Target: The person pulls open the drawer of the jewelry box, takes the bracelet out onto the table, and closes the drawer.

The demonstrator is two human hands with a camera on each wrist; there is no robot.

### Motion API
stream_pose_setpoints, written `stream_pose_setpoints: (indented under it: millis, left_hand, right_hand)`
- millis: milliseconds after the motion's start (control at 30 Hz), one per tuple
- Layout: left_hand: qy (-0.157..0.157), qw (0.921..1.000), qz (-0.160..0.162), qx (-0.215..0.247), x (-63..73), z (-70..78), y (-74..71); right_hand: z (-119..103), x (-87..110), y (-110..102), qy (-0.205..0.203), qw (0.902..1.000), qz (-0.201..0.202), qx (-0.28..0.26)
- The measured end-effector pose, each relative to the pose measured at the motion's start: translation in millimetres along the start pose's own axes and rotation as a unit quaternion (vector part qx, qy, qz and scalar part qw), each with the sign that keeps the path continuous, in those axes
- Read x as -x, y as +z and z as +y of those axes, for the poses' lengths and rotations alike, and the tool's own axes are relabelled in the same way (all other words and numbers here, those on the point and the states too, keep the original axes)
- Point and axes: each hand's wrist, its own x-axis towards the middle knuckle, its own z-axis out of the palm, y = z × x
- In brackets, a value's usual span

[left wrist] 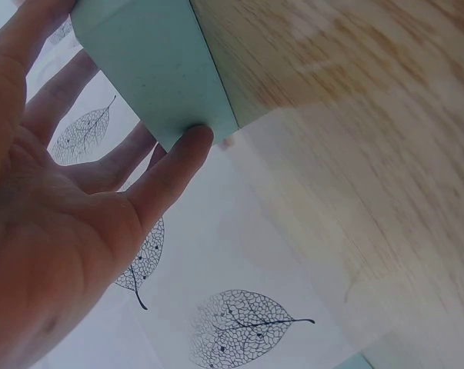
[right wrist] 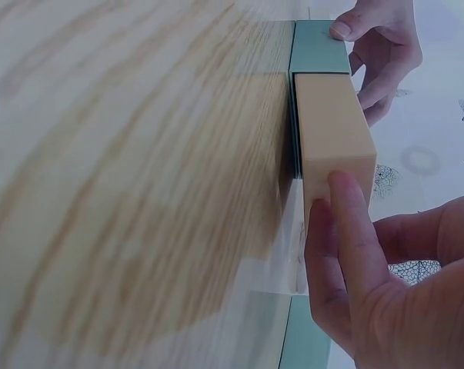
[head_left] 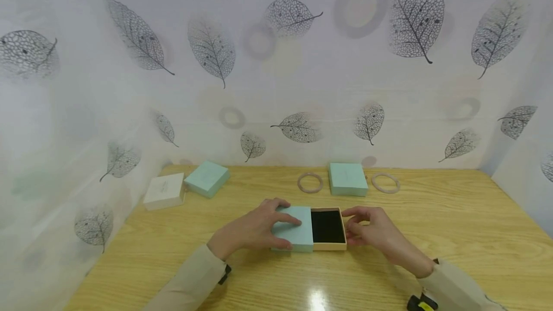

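On the table in front of me lies a box with a light blue sleeve (head_left: 302,215) and a tan tray (head_left: 329,246) partly out on the right. A black pad (head_left: 328,227) lines the tray. My left hand (head_left: 263,227) grips the sleeve, thumb along the near side and fingers over the top and far side. In the left wrist view the thumb presses on the sleeve's side (left wrist: 158,73). My right hand (head_left: 373,229) is at the tray's right end. In the right wrist view its fingertips touch the tan end face (right wrist: 332,171).
Behind the box stands another light blue box (head_left: 347,179), with a pale ring (head_left: 299,184) to its left and another ring (head_left: 386,191) to its right. At the back left are a white box (head_left: 165,191) and a light blue box (head_left: 207,178). A leaf-print curtain (head_left: 276,80) encloses the table.
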Motion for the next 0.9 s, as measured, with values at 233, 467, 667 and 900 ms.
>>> stream_pose_setpoints:
  millis: [233, 467, 667, 900]
  left_hand:
    - [0.001, 1.0, 0.0, 0.002, 0.5, 0.2, 0.2]
    - [0.006, 1.0, 0.003, 0.005, 0.2, -0.1, -0.6]
    - [-0.002, 1.0, 0.0, 0.009, -0.4, -0.6, -0.5]
    - [-0.003, 1.0, 0.001, 0.003, -0.6, -0.1, -0.4]
  right_hand:
    - [-1.0, -0.5, 2.9, -0.003, 0.9999, -0.006, -0.009]
    - [-1.7, -1.5, 5.7, -0.012, 0.9997, -0.017, -0.01]
    - [-2.4, -2.4, 7.8, -0.012, 0.9996, -0.021, -0.018]
    - [-2.0, -3.1, 9.5, -0.013, 0.9995, -0.02, -0.018]
